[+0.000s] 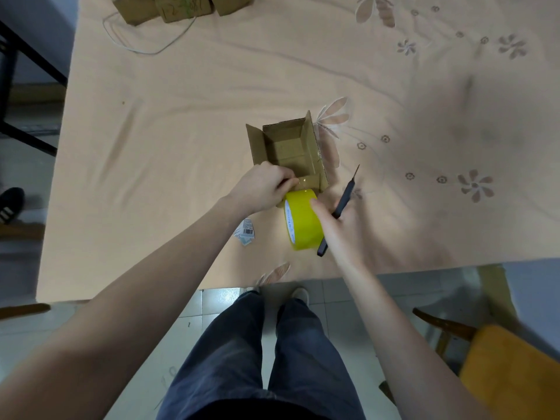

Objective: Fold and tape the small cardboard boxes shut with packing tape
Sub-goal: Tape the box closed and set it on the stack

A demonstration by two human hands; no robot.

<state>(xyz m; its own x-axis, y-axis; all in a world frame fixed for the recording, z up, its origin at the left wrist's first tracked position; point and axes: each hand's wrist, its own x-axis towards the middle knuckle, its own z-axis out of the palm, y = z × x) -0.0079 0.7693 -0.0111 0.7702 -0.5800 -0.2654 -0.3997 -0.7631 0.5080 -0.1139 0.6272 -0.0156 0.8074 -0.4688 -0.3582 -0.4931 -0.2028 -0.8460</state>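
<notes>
While the person stands at the table's near edge, dark trousers (266,353) and pale shoes over grey floor tiles (194,310), the right hand (336,228) grips a yellow roll of packing tape (301,221), fingers curled round it, with a slim black cutter (339,207) clamped in the same hand. Just beside the roll, the left hand (262,186) pinches the near flap of a small cardboard box (288,153). The box sits open, flaps upright, nothing visible inside but its brown bottom. A torn barcode label (245,231) lies near the roll. All rest on a peach cloth (181,131) printed with flowers. Far back, more closed cardboard boxes (178,6) sit together by a thin white cord (142,45). A wooden chair with an orange cushion (509,368) stands at the right; a black shoe (10,204) shows at the left.
</notes>
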